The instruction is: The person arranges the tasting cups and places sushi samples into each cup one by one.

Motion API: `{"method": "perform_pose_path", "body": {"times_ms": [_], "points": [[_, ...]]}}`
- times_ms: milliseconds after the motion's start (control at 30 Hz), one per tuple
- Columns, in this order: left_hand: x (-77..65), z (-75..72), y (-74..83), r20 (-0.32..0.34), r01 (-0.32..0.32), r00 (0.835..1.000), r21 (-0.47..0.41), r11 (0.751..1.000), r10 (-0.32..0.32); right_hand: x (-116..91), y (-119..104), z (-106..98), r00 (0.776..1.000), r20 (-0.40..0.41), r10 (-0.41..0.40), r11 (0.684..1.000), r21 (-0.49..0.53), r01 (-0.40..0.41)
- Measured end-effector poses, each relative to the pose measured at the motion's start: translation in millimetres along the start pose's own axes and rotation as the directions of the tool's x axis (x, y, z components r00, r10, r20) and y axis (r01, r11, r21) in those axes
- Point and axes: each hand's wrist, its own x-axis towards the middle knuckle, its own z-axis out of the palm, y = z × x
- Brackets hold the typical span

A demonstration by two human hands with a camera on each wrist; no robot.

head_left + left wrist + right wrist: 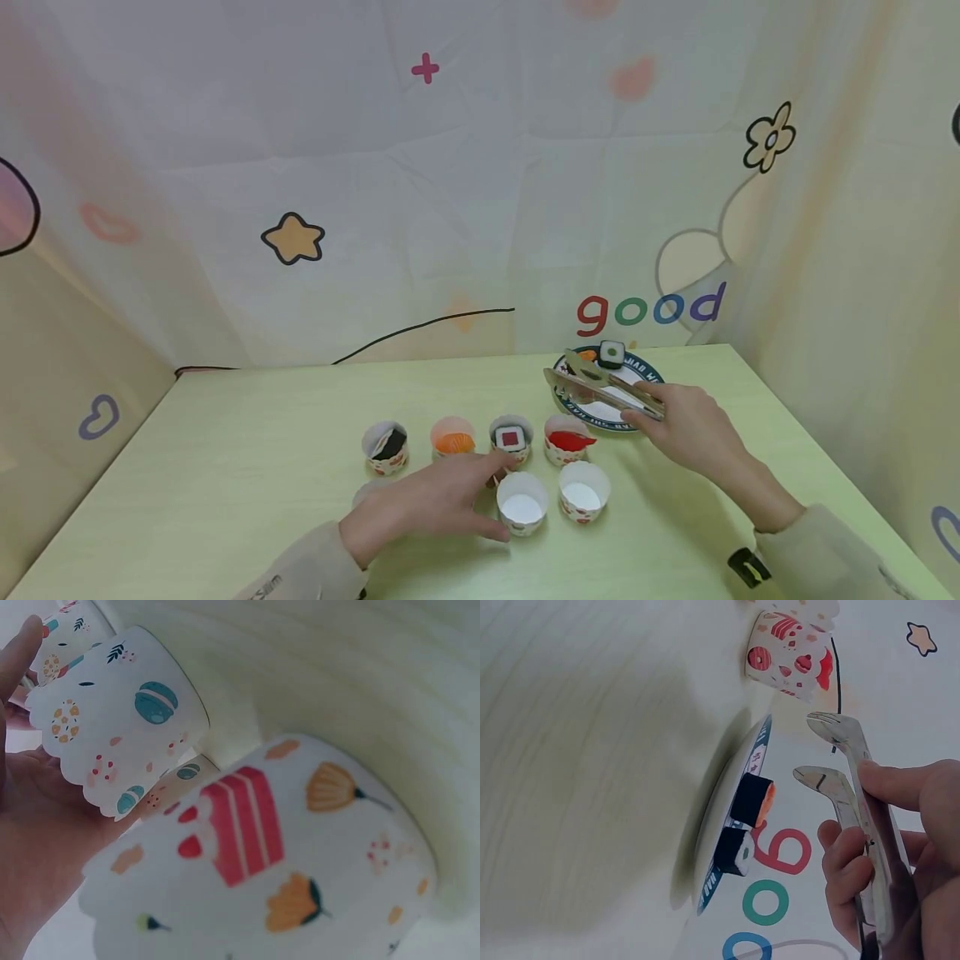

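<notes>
My right hand (693, 425) grips metal tongs (611, 392) above a blue-rimmed white plate (622, 423). The tong arms stand apart, with nothing between their tips. On the plate sit a toy sushi roll with a green centre (612, 354) and an orange-topped sushi piece (752, 800). At the front row of paper cups, my left hand (442, 496) has its thumb and fingers spread at the left side of a white-bottomed paper cup (522, 504). In the left wrist view, patterned cups (120, 712) cover part of that hand; whether it touches them is unclear.
Behind the left hand, a row of cups holds a black-and-white piece (389, 445), an orange piece (454, 443), a red-centred roll (510, 439) and a red piece (570, 440). Another cup (584, 493) stands at the front right. A printed curtain (450, 208) hangs behind the table.
</notes>
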Motion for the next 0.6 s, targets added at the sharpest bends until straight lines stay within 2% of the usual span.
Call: {"method": "perform_pose_path", "body": {"times_ms": [300,600], "points": [[2.9,1.9,1.5,0.006,0.028,1.0,0.007,1.0,-0.028,5.1,6.7,4.1,0.999,-0.007,0.054,0.998,-0.017,-0.054],[7.2,3.7,1.6,0.022,0.018,1.0,-0.003,1.0,-0.018,9.2,14.4,7.1,0.997,-0.02,0.08,0.997,-0.014,-0.08]]}}
